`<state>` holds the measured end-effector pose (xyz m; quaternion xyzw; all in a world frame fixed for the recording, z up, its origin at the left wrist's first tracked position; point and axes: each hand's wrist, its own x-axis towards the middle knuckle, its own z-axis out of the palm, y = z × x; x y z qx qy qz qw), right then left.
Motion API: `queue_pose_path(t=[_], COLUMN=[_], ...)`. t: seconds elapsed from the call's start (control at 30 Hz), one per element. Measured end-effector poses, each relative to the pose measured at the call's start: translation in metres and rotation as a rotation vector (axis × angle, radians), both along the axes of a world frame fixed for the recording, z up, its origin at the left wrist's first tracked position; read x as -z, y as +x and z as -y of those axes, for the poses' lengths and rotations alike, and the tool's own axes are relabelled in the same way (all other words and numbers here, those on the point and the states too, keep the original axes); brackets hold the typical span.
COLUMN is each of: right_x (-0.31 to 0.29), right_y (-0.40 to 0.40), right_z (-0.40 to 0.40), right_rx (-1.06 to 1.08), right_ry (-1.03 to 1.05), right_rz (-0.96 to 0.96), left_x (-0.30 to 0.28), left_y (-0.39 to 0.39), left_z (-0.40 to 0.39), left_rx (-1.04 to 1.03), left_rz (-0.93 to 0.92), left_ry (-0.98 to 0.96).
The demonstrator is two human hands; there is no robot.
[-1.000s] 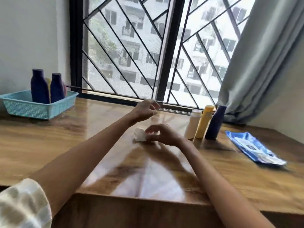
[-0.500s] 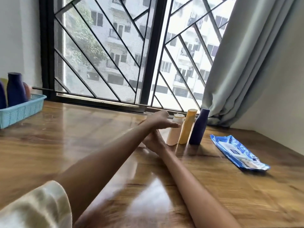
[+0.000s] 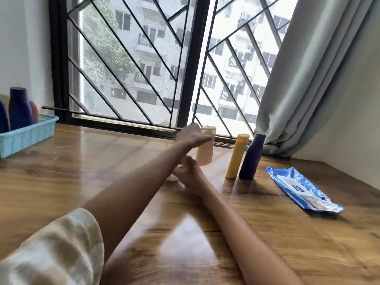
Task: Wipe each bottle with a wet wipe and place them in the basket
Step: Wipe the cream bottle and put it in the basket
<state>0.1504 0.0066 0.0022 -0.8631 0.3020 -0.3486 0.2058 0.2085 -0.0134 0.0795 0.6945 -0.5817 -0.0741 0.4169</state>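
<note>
A beige bottle stands apart to the left of a yellow bottle and a dark blue bottle near the window. My left hand reaches across and grips the beige bottle near its cap; the bottle looks blurred. Below it my right hand rests on the wooden table, curled round a crumpled white wet wipe that my left forearm mostly hides. The light blue basket at the far left holds dark blue bottles and a reddish one.
A blue pack of wet wipes lies flat at the right, in front of the wall. A grey curtain hangs just behind the dark blue bottle. The barred window runs along the table's far edge.
My left hand has stretched right and taken hold of the beige bottle, which now stands away from the yellow one. The view has swung right, pushing the basket to the frame's left edge.
</note>
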Motion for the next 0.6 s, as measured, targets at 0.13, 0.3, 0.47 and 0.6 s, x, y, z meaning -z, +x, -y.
queue_pose_path(t=[0.13, 0.3, 0.47, 0.6], right_x=[-0.003, -0.011, -0.029, -0.032], right_y=[-0.003, -0.011, -0.006, 0.011], right_z=[0.004, 0.011, 0.009, 0.010], right_rx=[0.008, 0.008, -0.059, -0.174], right_ry=[0.082, 0.218, 0.433, 0.582], right_rz=[0.090, 0.337, 0.705, 0.741], left_x=[-0.011, 0.000, 0.028, 0.037], left_y=[0.037, 0.085, 0.101, 0.097], left_z=[-0.009, -0.016, -0.023, -0.030], left_rx=[0.067, 0.076, 0.177, 0.239], left_rz=[-0.292, -0.687, -0.854, -0.844], left_ry=[-0.166, -0.263, -0.121, -0.050])
